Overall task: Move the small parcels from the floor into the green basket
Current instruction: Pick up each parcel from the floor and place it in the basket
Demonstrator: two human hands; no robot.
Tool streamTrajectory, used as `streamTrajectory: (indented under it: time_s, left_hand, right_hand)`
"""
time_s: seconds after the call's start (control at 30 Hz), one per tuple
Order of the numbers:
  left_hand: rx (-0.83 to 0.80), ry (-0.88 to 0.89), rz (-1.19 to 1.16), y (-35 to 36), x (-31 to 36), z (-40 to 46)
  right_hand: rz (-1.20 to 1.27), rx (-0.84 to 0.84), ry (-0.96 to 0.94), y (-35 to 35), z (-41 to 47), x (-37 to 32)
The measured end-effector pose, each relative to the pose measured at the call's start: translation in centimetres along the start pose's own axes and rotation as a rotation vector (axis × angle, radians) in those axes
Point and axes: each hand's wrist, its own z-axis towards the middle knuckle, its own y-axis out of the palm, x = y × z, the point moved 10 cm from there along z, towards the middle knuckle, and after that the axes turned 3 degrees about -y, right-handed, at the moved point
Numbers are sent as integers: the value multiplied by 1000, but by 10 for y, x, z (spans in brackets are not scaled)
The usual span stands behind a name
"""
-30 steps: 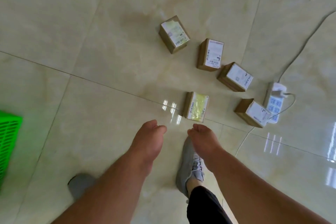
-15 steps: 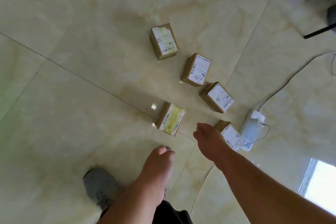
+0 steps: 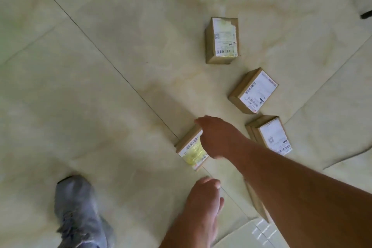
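Several small brown cardboard parcels with white labels lie on the tiled floor. My right hand (image 3: 218, 137) reaches down over the nearest one, the yellow-taped parcel (image 3: 191, 148), covering its right corner with fingers stretched out; no grip shows. My left hand (image 3: 203, 193) hangs below it, fingers loosely curled, holding nothing. Other parcels lie further off: the far parcel (image 3: 222, 40), the middle parcel (image 3: 254, 91) and the right parcel (image 3: 269, 135). One more parcel (image 3: 256, 201) is mostly hidden under my right forearm. The green basket is out of view.
My grey shoe (image 3: 78, 213) stands at the lower left on the glossy cream floor tiles (image 3: 100, 86). A dark leg of some stand (image 3: 366, 15) pokes in at the right edge.
The view has swung and dropped closer to the floor. My right hand moved from beside the right-hand parcels leftward onto the yellow-taped parcel. The power strip has left the view.
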Motion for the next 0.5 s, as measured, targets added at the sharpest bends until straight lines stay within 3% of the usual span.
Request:
streamTrajectory:
  time_s: [0.1,0.23,0.37,0.5]
  left_hand:
    - [-19,-29,-194,20,-5,47]
    - [-63,42,-305,24,5,73]
    - [-39,183,-370,-7,30,52]
    - [-13,347,-185,-42,80,12]
  right_hand:
    - [-222,-92,-125,24,35,-4]
    - [-328,-176,-121,49,46,7]
    - [-108,-163,-14,50,33,19]
    - [227,-69,36,23,15,1]
